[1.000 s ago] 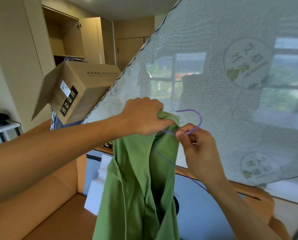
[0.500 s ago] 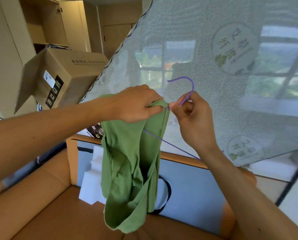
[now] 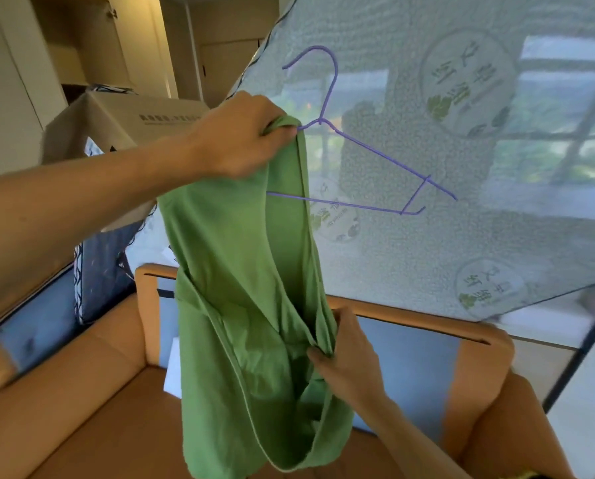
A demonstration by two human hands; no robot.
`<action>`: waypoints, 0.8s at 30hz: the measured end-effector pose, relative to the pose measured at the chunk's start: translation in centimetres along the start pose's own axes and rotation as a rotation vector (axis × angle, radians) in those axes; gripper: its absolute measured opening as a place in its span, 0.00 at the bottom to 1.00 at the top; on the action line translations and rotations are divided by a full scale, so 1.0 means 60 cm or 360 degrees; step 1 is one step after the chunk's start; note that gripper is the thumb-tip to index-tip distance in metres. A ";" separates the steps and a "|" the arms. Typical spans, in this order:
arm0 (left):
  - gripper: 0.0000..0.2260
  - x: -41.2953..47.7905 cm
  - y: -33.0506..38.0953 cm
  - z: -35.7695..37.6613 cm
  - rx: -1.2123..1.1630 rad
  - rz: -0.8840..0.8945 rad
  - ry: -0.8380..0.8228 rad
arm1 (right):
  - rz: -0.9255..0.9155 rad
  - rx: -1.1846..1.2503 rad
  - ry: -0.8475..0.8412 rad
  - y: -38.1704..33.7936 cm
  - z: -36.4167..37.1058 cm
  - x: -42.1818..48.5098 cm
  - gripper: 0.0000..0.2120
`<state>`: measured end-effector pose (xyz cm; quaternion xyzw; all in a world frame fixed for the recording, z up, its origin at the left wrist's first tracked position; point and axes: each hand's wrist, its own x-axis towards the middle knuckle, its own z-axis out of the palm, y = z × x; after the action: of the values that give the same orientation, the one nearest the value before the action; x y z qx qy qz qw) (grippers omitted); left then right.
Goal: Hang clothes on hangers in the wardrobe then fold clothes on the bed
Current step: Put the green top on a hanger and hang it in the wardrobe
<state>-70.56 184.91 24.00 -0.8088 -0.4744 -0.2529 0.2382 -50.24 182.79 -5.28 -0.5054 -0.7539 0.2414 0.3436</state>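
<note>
The garment (image 3: 234,271) and hanger (image 3: 375,152) are clenched in the left hand (image 3: 241,136), lower folds pinched by the right hand (image 3: 348,361); the seemingly half-threaded hanger could be tugged loose.

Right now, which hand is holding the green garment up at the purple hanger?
The left hand, pinching the green garment at the neck of the purple hanger; the right hand grips the fabric lower down.
</note>
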 end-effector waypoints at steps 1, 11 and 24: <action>0.22 -0.004 -0.004 -0.002 0.0002 0.0005 -0.0010 | 0.0050 -0.0051 -0.0061 0.014 0.000 0.004 0.17; 0.24 -0.108 -0.093 -0.007 -0.0076 -0.0087 -0.0183 | 0.0312 -0.0436 -0.0495 0.101 -0.162 0.091 0.12; 0.16 -0.170 -0.074 0.034 0.0003 0.0112 -0.0290 | 0.0346 0.0530 -0.0464 -0.036 -0.289 0.140 0.01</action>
<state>-78.44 181.52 16.59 -0.8444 -0.4657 -0.1692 0.2036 -40.44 190.08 9.75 -0.4798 -0.6863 0.4684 0.2818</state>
